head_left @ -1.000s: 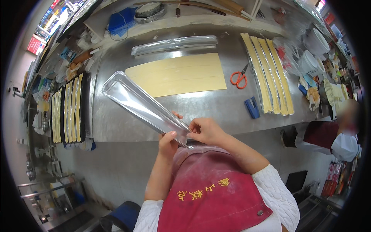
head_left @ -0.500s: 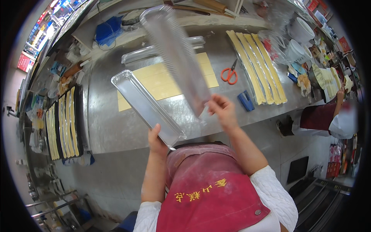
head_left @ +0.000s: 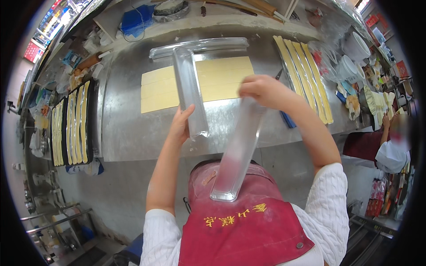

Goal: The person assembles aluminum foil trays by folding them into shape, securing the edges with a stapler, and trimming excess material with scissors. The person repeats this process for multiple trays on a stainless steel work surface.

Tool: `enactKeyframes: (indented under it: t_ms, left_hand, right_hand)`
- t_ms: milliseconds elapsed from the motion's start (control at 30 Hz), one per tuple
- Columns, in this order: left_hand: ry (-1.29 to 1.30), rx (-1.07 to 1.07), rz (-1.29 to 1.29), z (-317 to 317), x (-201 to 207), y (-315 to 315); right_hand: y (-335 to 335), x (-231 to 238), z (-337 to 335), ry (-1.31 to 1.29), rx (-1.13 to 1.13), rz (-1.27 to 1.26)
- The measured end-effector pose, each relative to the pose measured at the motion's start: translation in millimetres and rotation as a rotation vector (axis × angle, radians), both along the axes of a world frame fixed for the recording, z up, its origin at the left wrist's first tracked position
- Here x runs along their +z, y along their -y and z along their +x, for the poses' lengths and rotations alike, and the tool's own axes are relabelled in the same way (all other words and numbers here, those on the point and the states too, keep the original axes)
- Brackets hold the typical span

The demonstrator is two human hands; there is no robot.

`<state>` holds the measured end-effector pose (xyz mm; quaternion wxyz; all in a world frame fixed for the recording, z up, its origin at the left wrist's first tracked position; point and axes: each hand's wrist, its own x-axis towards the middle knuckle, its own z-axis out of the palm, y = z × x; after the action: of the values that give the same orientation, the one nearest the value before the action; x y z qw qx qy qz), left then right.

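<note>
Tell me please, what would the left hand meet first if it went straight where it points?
Besides the ribbed silvery tray it holds, the left hand would probably meet the yellow dough sheet, though it may pass above; depth is unclear.

left-hand tray (head_left: 191, 84): thin metal foil, shiny, ribbed walls | right-hand tray (head_left: 230, 175): glossy foil, blurred | worktop (head_left: 126, 128): smooth metal, satin sheen | dough sheet (head_left: 224, 80): smooth, matt | apron (head_left: 239, 241): matt cloth, dusty | sleeve (head_left: 326, 199): textured cable knit | bag (head_left: 326, 61): clear glossy plastic
</note>
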<state>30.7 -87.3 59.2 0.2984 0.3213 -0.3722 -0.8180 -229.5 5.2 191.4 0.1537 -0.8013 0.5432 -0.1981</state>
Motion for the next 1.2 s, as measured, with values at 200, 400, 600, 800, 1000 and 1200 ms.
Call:
enactKeyframes:
  t_ms: [200,400,600,800,1000,1200]
  left_hand:
    - [-0.199,-0.028,-0.102,-32.0,13.4,17.0]
    - [-0.117,-0.012,-0.278,-39.3,43.2,11.5]
    - [-0.093,0.141,-0.213,-30.5,41.3,10.9]
    - [-0.234,0.282,-0.315,-43.0,48.3,16.9]
    - [-0.110,0.263,-0.334,-68.7,58.1,-3.4]
    - [0.118,0.028,-0.262,-66.2,46.6,-41.8]
  right_hand:
    - [67.2,-11.7,61.8,0.010,0.127,0.123]
    - [76.6,-25.9,70.5,0.292,-0.007,0.059]
    - [38.7,-32.1,85.7,0.354,-0.380,-0.524]
    - [2.6,-61.8,85.1,0.914,-0.508,0.138]
    - [4.6,-58.3,61.2,0.745,-0.673,0.041]
    - [-4.8,-71.0,39.0,0.767,-0.695,-0.058]
